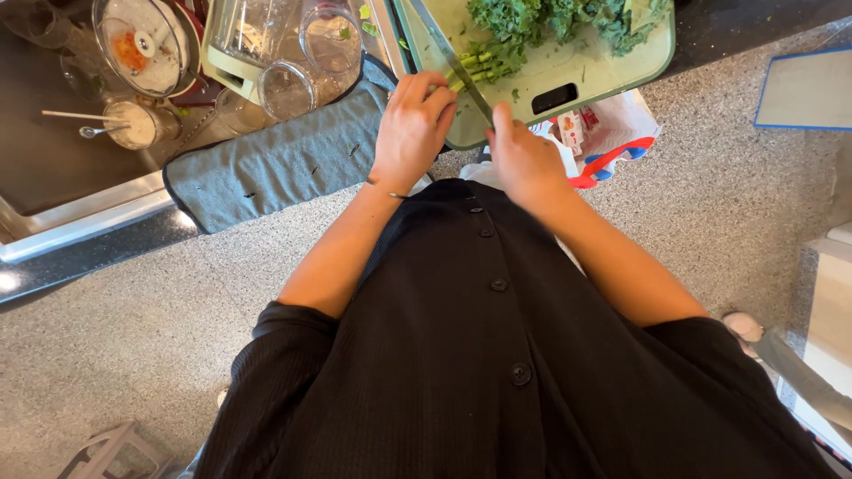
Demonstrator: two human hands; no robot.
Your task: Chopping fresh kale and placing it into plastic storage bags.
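Observation:
A pale green cutting board (612, 64) lies on the dark counter with a bunch of kale (550, 19) on it. The kale's stems (481, 64) point toward the near-left corner. My left hand (414, 124) rests on the stem ends, fingers curled down on them. In my right hand (524, 160) is the handle of a long knife (448, 51). Its blade runs up and to the left, across the stems.
A grey drying mat (275, 164) holds clear glass jars (306, 62) and a container. Left of it, a sink (62, 151) holds dishes, a lid and a spoon. A plastic bag (612, 133) hangs below the board. A step stool (115, 452) stands on the speckled floor.

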